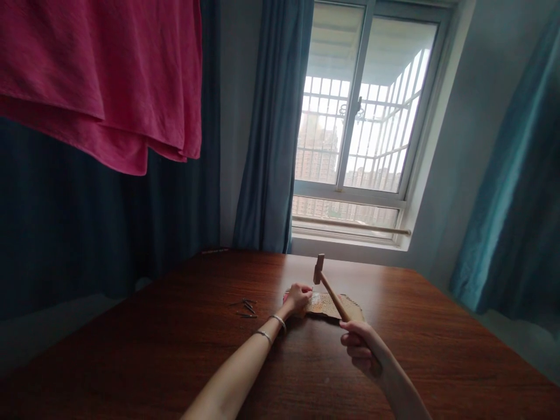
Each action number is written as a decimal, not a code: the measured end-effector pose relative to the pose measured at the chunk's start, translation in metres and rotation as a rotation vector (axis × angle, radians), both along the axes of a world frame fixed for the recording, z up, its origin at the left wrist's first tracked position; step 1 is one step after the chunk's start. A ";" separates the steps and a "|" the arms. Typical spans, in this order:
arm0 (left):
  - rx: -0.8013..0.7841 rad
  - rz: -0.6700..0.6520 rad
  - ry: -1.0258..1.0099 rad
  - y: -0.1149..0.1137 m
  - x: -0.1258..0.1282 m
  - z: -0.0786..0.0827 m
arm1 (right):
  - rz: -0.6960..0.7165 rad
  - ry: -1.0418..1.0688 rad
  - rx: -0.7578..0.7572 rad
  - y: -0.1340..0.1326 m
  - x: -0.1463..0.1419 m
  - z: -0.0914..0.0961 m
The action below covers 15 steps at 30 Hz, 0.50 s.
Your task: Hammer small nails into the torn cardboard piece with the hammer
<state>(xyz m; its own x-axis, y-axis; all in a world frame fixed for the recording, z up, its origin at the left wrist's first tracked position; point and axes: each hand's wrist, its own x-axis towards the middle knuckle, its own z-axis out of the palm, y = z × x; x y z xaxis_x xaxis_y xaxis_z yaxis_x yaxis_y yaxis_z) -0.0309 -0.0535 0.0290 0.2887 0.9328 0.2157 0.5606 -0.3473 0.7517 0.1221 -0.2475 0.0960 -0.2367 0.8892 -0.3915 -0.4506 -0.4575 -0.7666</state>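
My right hand (359,344) is closed round the wooden handle of a small hammer (329,290), whose head is raised above a flat wooden piece (345,306) on the dark wooden table (175,350). My left hand (297,297), with two bracelets on its wrist, is pinched at the left edge of that wooden piece, just below the hammer head. What its fingertips hold is too small to make out.
Several loose nails (247,308) lie on the table left of my left hand. Beyond the table stand a barred window (359,128) and blue curtains (271,128). A pink cloth (100,76) hangs at the upper left.
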 end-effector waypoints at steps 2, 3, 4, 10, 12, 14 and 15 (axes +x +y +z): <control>0.033 -0.011 0.012 0.001 -0.001 -0.001 | 0.011 0.025 -0.025 0.005 -0.002 -0.002; 0.046 -0.016 0.017 0.002 -0.001 -0.003 | 0.014 0.032 -0.035 0.007 -0.002 -0.003; 0.058 -0.020 0.020 0.005 -0.001 -0.005 | 0.016 0.036 -0.045 0.009 -0.003 -0.004; 0.097 -0.028 0.033 0.017 0.000 -0.019 | 0.009 0.054 -0.073 0.014 -0.005 -0.008; 0.098 -0.028 0.036 0.019 0.001 -0.021 | 0.009 0.064 -0.073 0.015 -0.005 -0.008; 0.108 -0.031 0.035 0.018 0.001 -0.021 | 0.008 0.073 -0.068 0.015 -0.005 -0.008; 0.114 -0.035 0.035 0.018 0.001 -0.021 | 0.010 0.077 -0.067 0.016 -0.005 -0.009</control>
<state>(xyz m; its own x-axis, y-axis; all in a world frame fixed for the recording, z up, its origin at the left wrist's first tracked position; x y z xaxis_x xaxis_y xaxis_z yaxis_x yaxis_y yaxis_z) -0.0298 -0.0356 0.0084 0.3296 0.8922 0.3088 0.5722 -0.4490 0.6863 0.1167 -0.2319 0.0875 -0.2766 0.8590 -0.4309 -0.5022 -0.5115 -0.6973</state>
